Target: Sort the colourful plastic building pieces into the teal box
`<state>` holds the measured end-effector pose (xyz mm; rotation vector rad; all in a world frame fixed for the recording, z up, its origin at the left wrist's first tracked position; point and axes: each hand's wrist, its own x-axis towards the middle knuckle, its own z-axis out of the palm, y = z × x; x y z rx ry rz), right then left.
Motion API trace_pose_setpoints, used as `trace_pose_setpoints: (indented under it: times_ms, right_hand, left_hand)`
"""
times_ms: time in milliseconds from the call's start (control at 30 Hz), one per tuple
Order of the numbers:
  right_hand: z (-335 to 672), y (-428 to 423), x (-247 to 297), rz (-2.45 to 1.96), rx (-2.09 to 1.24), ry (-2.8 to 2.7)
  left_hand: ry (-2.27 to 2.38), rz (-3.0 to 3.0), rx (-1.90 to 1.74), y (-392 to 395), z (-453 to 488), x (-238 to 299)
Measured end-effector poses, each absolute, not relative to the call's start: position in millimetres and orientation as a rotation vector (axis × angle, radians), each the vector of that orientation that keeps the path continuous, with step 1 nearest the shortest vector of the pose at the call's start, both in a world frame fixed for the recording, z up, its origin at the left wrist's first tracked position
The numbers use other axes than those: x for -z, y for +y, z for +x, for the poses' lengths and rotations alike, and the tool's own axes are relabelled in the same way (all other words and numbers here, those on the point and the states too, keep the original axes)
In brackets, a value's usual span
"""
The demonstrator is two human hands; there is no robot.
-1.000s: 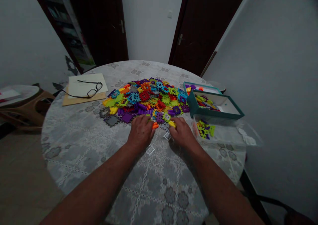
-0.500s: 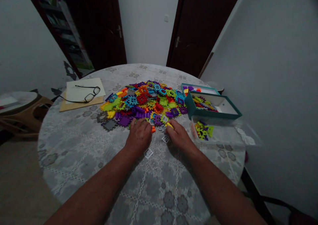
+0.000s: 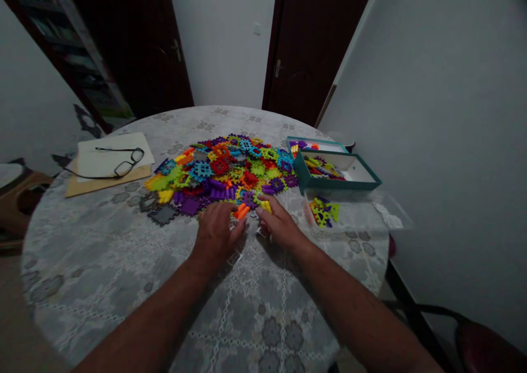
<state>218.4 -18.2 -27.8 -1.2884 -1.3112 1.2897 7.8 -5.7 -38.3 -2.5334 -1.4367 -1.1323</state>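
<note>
My right hand [image 3: 280,223] is closed on a yellow plastic piece [image 3: 265,206], pinched at the fingertips by the front edge of a heap of building pieces [image 3: 220,167]. My left hand [image 3: 216,227] is open beside it, thumb apart from the curled fingers. Orange plastic pieces [image 3: 242,212] lie at the left fingertips; whether they are touched I cannot tell. A small white window-like frame [image 3: 235,258] rests on the tablecloth, partly behind my left thumb. Another white piece [image 3: 261,232] is mostly hidden under my right hand.
Right of the heap stands a teal box [image 3: 337,183] with long pieces in it, another teal-edged tray [image 3: 325,145] behind. Nearer is a clear plastic container [image 3: 358,222] holding green and purple pieces. Black glasses [image 3: 123,168] lie on papers [image 3: 99,150] at the left.
The view has swung right, so the table appears further left. My left thumb has spread away from the fingers, showing more of the orange pieces. My right hand still holds the yellow piece.
</note>
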Motion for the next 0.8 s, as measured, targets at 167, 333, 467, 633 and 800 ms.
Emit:
trace_pose_setpoints:
  times_ms: [167, 333, 467, 633, 800]
  right_hand:
    - [205.8, -22.2, 31.3, -1.142, -1.512, -1.162]
    - [193.5, -25.6, 34.1, -1.110, -1.464, -1.209]
    - [189.5, -24.5, 37.1, -1.080, -1.464, -1.255]
    - [197.4, -20.2, 33.9, -1.203, -1.437, -1.254]
    - [227.7, -27.9, -5.5, -1.359, -1.264, -1.526]
  left_hand:
    - [-1.430, -2.576, 1.370, -10.3, 9.0, 35.1]
    - [-1.301, -2.720, 1.331, -11.0, 12.7, 36.5]
    - [-1.281, -2.787, 1.260, -10.9, 13.2, 37.1]
    - [-1.247, -2.754, 1.260, -7.2, 3.0, 35.9]
    - [-1.426, -2.542, 1.077, 2.9, -17.0, 35.9]
